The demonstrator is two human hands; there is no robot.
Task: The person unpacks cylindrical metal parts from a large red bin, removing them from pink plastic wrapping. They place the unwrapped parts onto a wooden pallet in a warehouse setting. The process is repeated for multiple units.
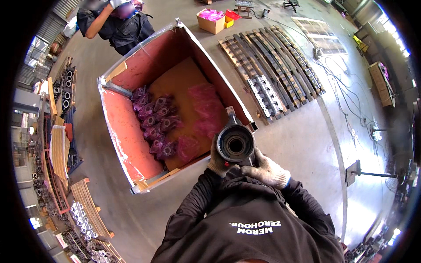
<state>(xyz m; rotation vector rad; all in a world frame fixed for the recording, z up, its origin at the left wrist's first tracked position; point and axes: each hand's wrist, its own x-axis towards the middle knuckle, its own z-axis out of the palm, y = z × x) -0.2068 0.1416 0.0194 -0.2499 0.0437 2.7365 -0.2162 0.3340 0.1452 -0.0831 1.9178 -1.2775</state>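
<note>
Head view shows two gloved hands holding a dark metal part [223, 146] with a round, stepped opening facing up, close to the wearer's black top [263, 223]. Left hand [217, 158] is curled around the part's left side, its fingertips hidden beneath; right hand [266, 169] cups the near right side, thumb parted from the bent fingers. Both have hold of it, though how tightly the hidden fingers close cannot be told. The part overlaps the near right wall of a large crate [127, 133] with reddish inner sides; whether they touch is unclear. Along the crate's left side, parts wrapped in purple film [163, 111] stand in rows on a brown sheet [177, 83], with loose pink film [206, 107] to their right. Beyond the far left corner stands a co-worker [127, 33] in dark clothing, one gloved hand raised. Farther off, a cardboard box [210, 24] contains pink film. To the right, a long metal casting [265, 96] lies on wooden slats [280, 65], and cables [346, 94] trail over the floor. More metal parts [82, 218] lie at the near left.
</note>
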